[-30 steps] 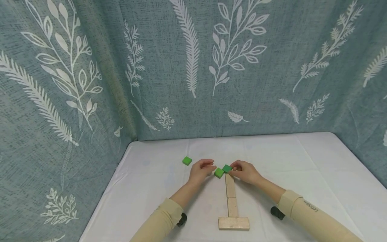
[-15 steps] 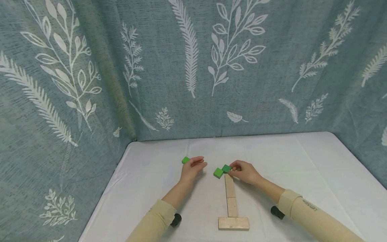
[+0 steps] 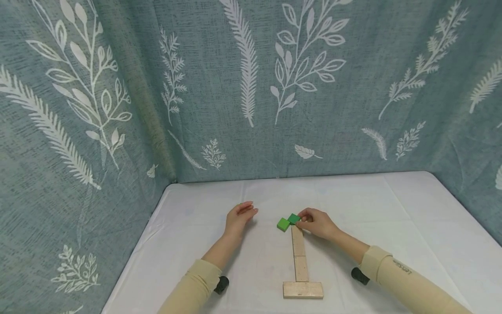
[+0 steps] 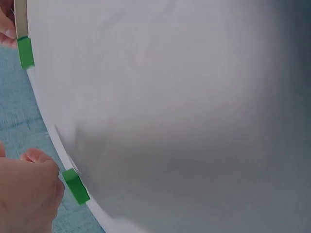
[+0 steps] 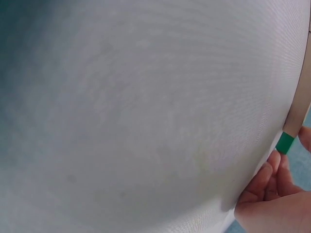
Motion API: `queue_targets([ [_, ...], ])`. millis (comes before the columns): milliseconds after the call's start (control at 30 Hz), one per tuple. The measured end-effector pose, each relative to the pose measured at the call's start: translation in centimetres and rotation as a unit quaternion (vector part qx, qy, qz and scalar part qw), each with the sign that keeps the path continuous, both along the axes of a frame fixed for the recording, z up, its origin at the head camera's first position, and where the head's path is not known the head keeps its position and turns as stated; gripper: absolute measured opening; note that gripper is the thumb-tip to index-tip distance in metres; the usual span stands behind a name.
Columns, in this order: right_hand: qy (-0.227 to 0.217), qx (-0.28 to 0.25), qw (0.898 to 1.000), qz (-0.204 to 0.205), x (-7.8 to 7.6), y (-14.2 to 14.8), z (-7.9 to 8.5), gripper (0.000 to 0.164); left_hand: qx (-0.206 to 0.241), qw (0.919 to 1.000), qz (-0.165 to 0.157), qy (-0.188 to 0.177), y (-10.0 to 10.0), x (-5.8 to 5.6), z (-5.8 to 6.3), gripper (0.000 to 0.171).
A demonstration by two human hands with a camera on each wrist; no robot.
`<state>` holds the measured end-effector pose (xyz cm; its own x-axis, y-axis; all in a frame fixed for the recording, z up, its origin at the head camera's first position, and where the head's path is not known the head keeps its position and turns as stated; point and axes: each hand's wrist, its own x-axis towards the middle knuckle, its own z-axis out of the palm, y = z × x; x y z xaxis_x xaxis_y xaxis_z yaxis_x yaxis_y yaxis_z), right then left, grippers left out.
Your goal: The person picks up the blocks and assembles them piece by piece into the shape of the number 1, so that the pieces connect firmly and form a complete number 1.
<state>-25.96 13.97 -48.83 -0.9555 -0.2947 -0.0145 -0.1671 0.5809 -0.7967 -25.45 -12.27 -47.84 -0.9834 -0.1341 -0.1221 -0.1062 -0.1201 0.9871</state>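
Observation:
My right hand (image 3: 318, 223) pinches a dark green square block (image 3: 293, 219) with thumb and fingertips. That block lies at the far end of a line of two wooden planks (image 3: 300, 253). A lighter green block (image 3: 283, 224) sits corner to corner with it, on the left. My left hand (image 3: 237, 218) is apart from these, over the table to the left, with loosely bent fingers. In the left wrist view another green block (image 4: 76, 187) is close beside my left hand (image 4: 29, 189); the hand hides it in the head view. Whether they touch, I cannot tell.
A third wooden plank (image 3: 303, 290) lies crosswise at the near end of the line. Everything stands on a white-covered table (image 3: 372, 209). A blue-green curtain (image 3: 259, 144) with white leaves hangs behind and at the sides. Black wrist devices (image 3: 360, 276) sit under both forearms.
My left hand has moved left, away from the lighter green block, and now covers the farther green block. My right hand has stayed at the dark green block.

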Motion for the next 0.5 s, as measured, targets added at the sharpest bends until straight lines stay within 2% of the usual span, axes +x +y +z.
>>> queue_targets([
  [200,-0.003,-0.002,1.0,-0.001,0.0,0.0,0.0,0.026,0.0,0.9998,0.017,-0.006,-1.0,-0.5,0.0,0.041],
  [500,-0.003,-0.002,1.0,-0.002,0.0,0.0,-0.1,0.028,-0.013,0.9994,0.024,-0.021,-2.2,-0.5,0.4,0.043],
])
